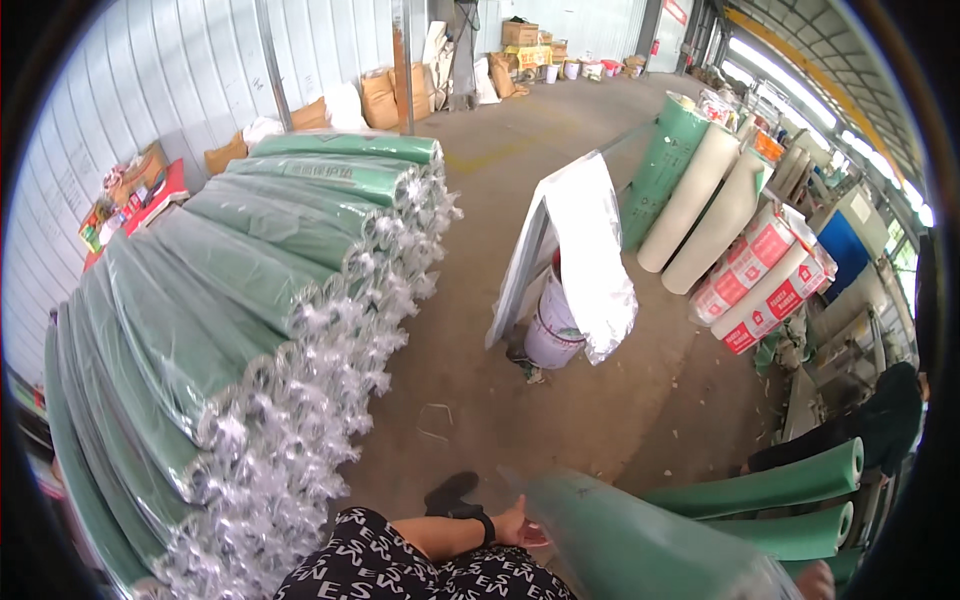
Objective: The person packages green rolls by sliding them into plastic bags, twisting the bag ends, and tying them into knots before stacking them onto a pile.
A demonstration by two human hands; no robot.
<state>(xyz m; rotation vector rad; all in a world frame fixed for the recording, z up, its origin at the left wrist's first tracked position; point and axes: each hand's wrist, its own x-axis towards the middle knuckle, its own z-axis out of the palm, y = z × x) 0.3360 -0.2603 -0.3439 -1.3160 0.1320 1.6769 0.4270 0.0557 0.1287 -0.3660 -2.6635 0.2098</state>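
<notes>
Nearest, a wrapped green roll (640, 545) lies across the lower edge; the left hand (512, 523) presses flat against its near end, while the right hand (815, 578) barely shows, its grip impossible to tell. Bare concrete floor (480, 400) stretches away. Left, green rolls (250, 270) in clear film stack along the grey metal wall (150, 80). Centre, a white bucket (552, 330) stands under a plastic sheet (590, 250). Right, red-and-white packaged rolls (765, 280) lean.

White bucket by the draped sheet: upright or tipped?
Upright. The white bucket stands on its base on the concrete floor, partly covered by the plastic sheet.
</notes>
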